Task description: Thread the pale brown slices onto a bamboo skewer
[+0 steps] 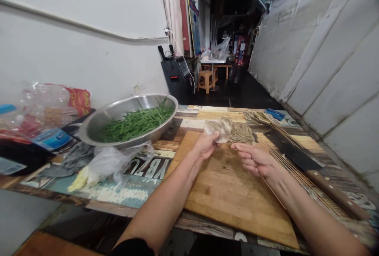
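Observation:
My left hand is closed on the pale end of a flat piece of tripe-like meat that lies at the far edge of a wooden cutting board. Just to the right, my right hand rests on the board with fingers stretched out toward the meat's brownish end, its fingertips close to or touching it. A cleaver with a wooden handle lies to the right of that hand.
A steel bowl holding green stalks stands at the left. Plastic bags and packets lie near it. Bamboo skewers lie under the cleaver. A blue object sits at the far right corner. A wall runs along the right.

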### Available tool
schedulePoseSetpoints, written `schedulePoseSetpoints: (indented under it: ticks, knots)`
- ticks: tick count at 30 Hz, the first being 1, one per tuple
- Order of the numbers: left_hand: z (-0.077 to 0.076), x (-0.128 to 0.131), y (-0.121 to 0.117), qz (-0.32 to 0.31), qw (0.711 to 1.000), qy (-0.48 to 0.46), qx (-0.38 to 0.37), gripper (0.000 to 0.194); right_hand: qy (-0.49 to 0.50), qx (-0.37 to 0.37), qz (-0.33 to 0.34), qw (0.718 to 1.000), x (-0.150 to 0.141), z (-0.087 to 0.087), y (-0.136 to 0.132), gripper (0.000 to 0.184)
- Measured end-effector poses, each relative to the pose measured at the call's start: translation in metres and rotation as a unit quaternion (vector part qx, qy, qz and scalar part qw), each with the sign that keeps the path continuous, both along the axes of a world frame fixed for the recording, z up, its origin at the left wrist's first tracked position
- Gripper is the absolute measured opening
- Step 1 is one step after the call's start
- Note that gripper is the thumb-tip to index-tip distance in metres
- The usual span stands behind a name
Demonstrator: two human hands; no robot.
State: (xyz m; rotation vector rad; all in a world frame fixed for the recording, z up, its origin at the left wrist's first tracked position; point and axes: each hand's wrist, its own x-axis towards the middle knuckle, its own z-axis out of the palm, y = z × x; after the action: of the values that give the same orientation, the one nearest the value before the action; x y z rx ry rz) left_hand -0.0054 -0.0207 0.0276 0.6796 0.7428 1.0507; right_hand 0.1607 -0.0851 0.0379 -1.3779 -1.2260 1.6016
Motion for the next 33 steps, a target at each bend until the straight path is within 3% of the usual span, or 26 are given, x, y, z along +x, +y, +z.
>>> schedulePoseSetpoints:
  ticks: [1,3,4,6,8,9,10,12,14,15,17,18,27,33]
  knots:
    - [-0.001,0.000,0.000,-0.001,1.000,-0.001,0.003,0.017,-0.015,0.015,-0.005,1.000,0.000,-0.001,0.000,0.025]
    - [-0.001,0.001,0.000,0.004,1.000,-0.001,0.008,0.017,-0.119,0.135,-0.036,0.983,-0.003,-0.006,-0.002,0.025]
    - [-0.001,0.001,0.000,0.008,1.000,0.002,0.007,0.017,-0.194,0.216,-0.058,0.955,-0.004,-0.010,-0.004,0.024]
    - [0.000,0.002,-0.001,0.020,1.000,0.014,0.001,0.018,-0.348,0.348,-0.084,0.867,-0.008,-0.017,-0.011,0.024]
    - [0.001,0.003,-0.002,0.028,0.999,0.020,0.000,0.021,-0.448,0.395,-0.082,0.798,-0.012,-0.021,-0.016,0.030]
    - [0.001,0.003,-0.003,0.028,0.999,0.020,0.004,0.023,-0.457,0.399,-0.083,0.790,-0.013,-0.022,-0.017,0.031]
    - [0.002,0.003,-0.004,0.028,0.999,0.018,0.010,0.025,-0.435,0.394,-0.086,0.805,-0.013,-0.022,-0.017,0.029]
    - [0.002,0.004,-0.006,0.022,0.999,0.017,0.022,0.028,-0.307,0.337,-0.090,0.885,-0.011,-0.019,-0.014,0.024]
    - [0.000,0.006,-0.010,0.002,0.999,0.026,0.028,0.028,-0.129,0.198,-0.061,0.970,-0.006,-0.012,-0.009,0.025]
    - [-0.001,0.008,-0.011,-0.011,0.999,0.030,0.028,0.028,-0.048,0.116,-0.039,0.991,-0.003,-0.009,-0.006,0.025]
    - [-0.003,0.013,-0.014,-0.028,0.999,0.035,0.025,0.027,0.066,-0.002,-0.018,0.998,0.002,-0.002,-0.002,0.023]
    - [-0.003,0.016,-0.015,-0.028,0.999,0.033,0.022,0.027,0.093,-0.024,-0.023,0.995,0.003,0.001,-0.001,0.022]
    - [0.007,0.017,-0.014,-0.030,0.999,-0.038,0.000,0.020,0.016,0.103,-0.088,0.991,-0.004,0.006,-0.007,0.033]
    - [0.005,0.022,-0.019,-0.075,0.992,-0.100,-0.012,0.020,0.139,0.063,-0.118,0.981,-0.012,0.002,-0.007,0.031]
